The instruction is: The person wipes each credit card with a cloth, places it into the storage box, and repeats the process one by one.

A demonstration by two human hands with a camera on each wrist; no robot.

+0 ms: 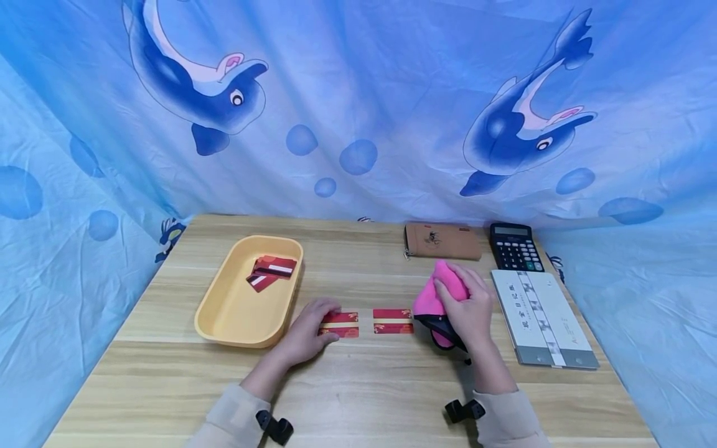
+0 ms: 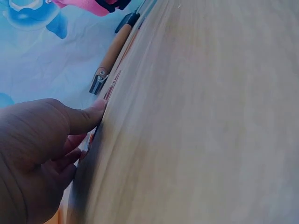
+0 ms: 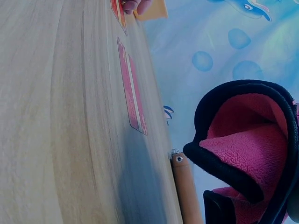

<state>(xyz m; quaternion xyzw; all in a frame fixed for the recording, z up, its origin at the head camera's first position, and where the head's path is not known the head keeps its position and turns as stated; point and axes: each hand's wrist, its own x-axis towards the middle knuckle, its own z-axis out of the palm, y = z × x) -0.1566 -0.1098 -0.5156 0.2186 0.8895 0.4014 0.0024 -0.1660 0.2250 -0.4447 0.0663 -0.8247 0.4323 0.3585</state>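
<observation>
The right hand [image 1: 469, 311] grips a bunched, black-edged pink cloth [image 1: 429, 303]; the left hand [image 1: 305, 333] holds a flat red card [image 1: 344, 325] near a matching card [image 1: 393, 322].

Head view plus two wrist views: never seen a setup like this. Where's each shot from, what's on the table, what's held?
No robot here: it's a person working barehanded, with the left hand and right hand. The head view is taken from the person's head, looking forward and down. The other two are taken from each wrist, so the tabletop looks steeply tilted there.

On it, a yellow tray holds some red cards. Toward the right are a brown wallet, a black calculator and a white booklet.

The left hand touches the left red card; the right red card lies apart from it. The right hand holds a pink fleecy item with black edging; exactly what it is, I can't tell.
</observation>
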